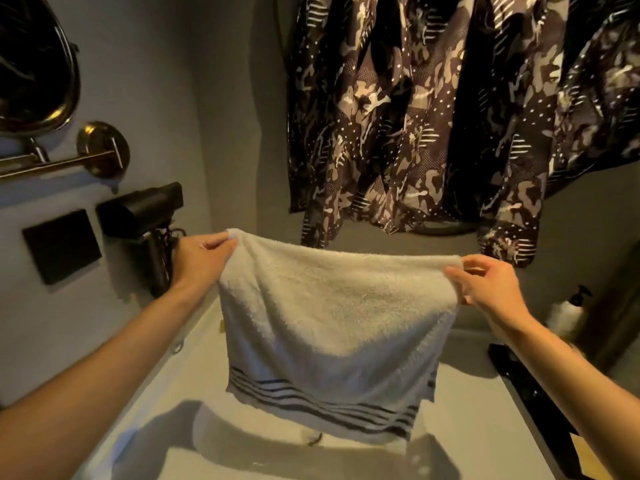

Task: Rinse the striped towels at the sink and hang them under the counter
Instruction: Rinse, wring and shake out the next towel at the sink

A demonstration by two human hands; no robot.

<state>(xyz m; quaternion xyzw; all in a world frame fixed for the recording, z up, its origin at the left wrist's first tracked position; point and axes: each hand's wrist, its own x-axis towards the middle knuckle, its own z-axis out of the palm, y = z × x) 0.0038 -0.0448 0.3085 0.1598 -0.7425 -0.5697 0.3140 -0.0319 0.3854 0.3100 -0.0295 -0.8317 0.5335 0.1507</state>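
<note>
A white striped towel (pixel 329 317) hangs spread out in front of me, with dark stripes near its bottom edge. My left hand (pixel 202 259) pinches its top left corner. My right hand (pixel 491 285) pinches the top right corner. The towel hangs above a white sink (pixel 242 441), and its lower edge is just over the basin.
A patterned dark garment (pixel 433 116) hangs on the wall behind the towel. At left are a round mirror (pixel 34 64), a metal wall bar (pixel 59 164), a black wall plate (pixel 62 245) and a black hair dryer (pixel 145 209). A pump bottle (pixel 571 306) stands at right.
</note>
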